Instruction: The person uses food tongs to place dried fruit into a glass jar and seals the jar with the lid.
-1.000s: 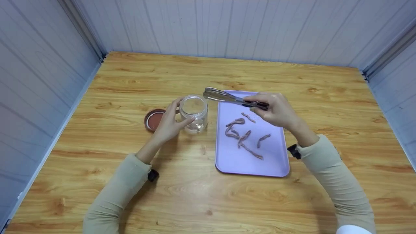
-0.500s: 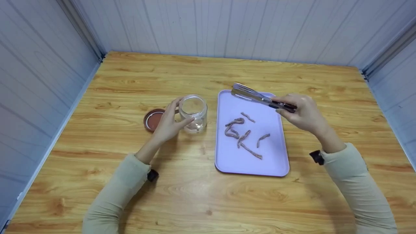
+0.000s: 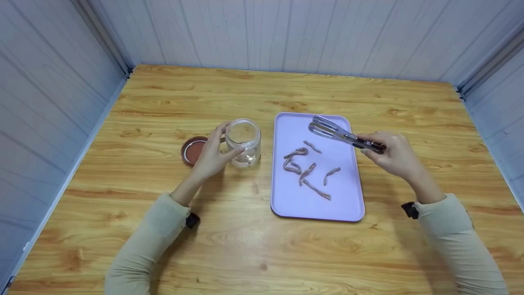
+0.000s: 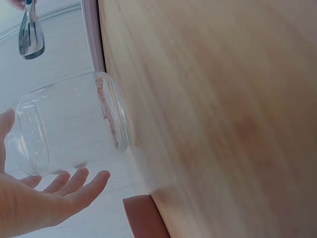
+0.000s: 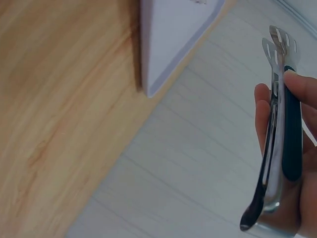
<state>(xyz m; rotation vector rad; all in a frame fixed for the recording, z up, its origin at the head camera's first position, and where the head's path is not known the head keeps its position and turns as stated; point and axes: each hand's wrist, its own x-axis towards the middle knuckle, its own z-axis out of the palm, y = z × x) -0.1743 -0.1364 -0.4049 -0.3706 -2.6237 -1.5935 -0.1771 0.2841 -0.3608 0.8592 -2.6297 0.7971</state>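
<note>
The person's left hand [image 3: 213,157] curls round a clear glass jar [image 3: 250,139] standing uncapped on the wood-grained worktop [image 3: 237,254], thumb across the near side, fingers behind. From the left wrist I can make out brownish pieces lying at the jar's bottom. Its reddish-brown lid [image 3: 194,151] rests just left of that hand, partly hidden by it. The right hand [image 3: 395,155] grips metal tongs [image 3: 347,137] by their dark handles, the slotted tips slightly parted above the far part of a lilac tray [image 3: 319,211]. Several brown, twisted strips [image 3: 317,191] lie scattered on the tray, some touching.
</note>
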